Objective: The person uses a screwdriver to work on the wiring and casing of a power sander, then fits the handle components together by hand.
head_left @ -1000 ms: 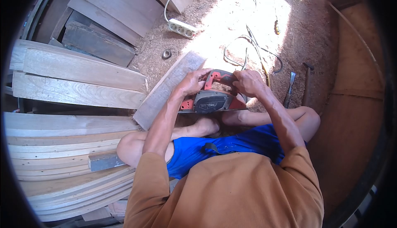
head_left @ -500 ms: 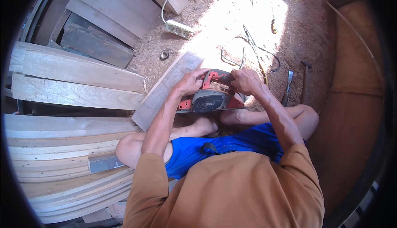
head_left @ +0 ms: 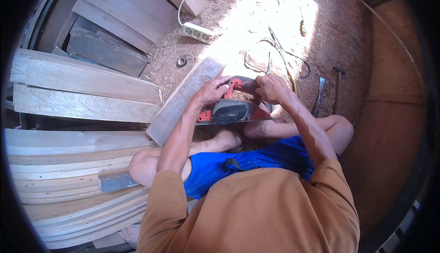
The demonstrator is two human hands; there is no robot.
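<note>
A red and black electric hand planer (head_left: 233, 111) sits upright in front of my crossed legs, its side facing me. My left hand (head_left: 212, 92) is closed on its left end, near the red front of the handle; some fingers are hidden behind the tool. On the right end of the top handle, my right hand (head_left: 272, 89) is wrapped round the grip. A wooden board (head_left: 183, 98) lies slanting on the ground, partly under my left forearm and beside the planer. The planer's underside is out of sight.
Stacked planks (head_left: 82, 143) fill the left side. A white power strip (head_left: 197, 32) and a roll of tape (head_left: 182, 61) lie on the shavings. Loose cable (head_left: 284, 53) runs ahead. To the right are a chisel (head_left: 319, 95), a hammer (head_left: 338, 88) and a wooden panel (head_left: 389, 138).
</note>
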